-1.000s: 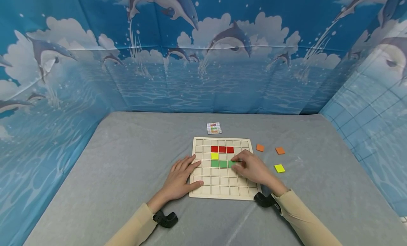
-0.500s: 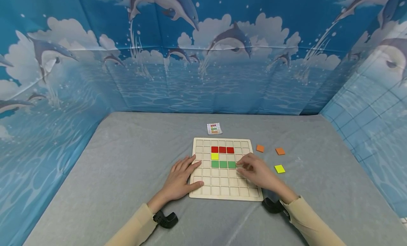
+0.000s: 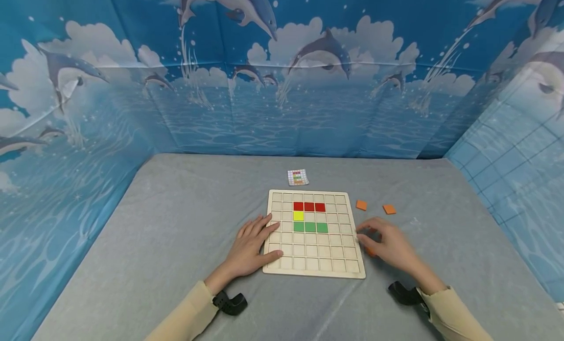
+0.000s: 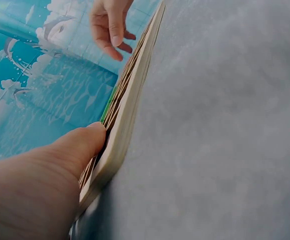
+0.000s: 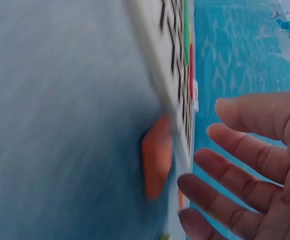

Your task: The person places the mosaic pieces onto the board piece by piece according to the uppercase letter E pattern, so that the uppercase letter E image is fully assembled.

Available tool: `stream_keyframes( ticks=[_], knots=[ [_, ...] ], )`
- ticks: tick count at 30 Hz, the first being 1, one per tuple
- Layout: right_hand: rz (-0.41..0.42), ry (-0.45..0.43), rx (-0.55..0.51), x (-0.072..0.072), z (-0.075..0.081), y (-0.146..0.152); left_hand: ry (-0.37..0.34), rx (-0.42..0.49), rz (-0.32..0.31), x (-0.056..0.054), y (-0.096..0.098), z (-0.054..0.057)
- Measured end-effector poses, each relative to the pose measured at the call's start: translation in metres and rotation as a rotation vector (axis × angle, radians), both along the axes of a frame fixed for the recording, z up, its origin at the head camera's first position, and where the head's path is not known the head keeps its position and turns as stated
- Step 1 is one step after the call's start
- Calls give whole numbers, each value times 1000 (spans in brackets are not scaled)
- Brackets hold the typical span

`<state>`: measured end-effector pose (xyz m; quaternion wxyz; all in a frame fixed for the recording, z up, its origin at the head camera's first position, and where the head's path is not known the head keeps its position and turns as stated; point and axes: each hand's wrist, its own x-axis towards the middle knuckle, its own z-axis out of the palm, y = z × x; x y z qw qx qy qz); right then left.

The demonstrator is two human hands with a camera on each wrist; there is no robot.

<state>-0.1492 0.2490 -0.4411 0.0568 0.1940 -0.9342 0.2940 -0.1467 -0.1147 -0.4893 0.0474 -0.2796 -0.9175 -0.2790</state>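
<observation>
My left hand [image 3: 248, 248] rests along the left edge of a wooden grid board [image 3: 311, 265], its thumb lying on the rim in the left wrist view. Set in the grid are a row of red tiles [image 3: 309, 207], one yellow tile [image 3: 298, 215] below it, and a row of green tiles [image 3: 310, 227]. Just past the board's right edge, my right hand [image 3: 392, 245] hovers with loosely bent fingers and holds nothing. Partly covered by it in the head view is an orange tile [image 3: 370, 252]; the right wrist view shows this orange tile [image 5: 157, 157] beside the board.
Two more orange tiles [image 3: 361, 205] lie right of the board on the grey cloth [image 3: 198, 194]. A small printed pattern card [image 3: 298, 177] sits behind the board. Dolphin-print curtains [image 3: 282, 116] enclose the table at the back and sides.
My right hand has withdrawn from the green row and moved right, off the board. The loose yellow tile is now hidden behind it in the head view. My left hand stays put.
</observation>
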Motion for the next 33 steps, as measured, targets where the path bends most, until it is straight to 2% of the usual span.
stream_keyframes(
  ticks=[7,12,17,33],
  knots=[
    [-97,33,45,4,-2,23,1,-4,-1,0,0,1],
    [-148,28,125,6,-3,34,-15,-16,-1,0,0,2],
    [-164,-10,176,6,-5,40,-13,-4,-3,0,0,2],
    [-191,-3,198,7,-8,46,-30,-30,0,0,-1,1]
  ],
)
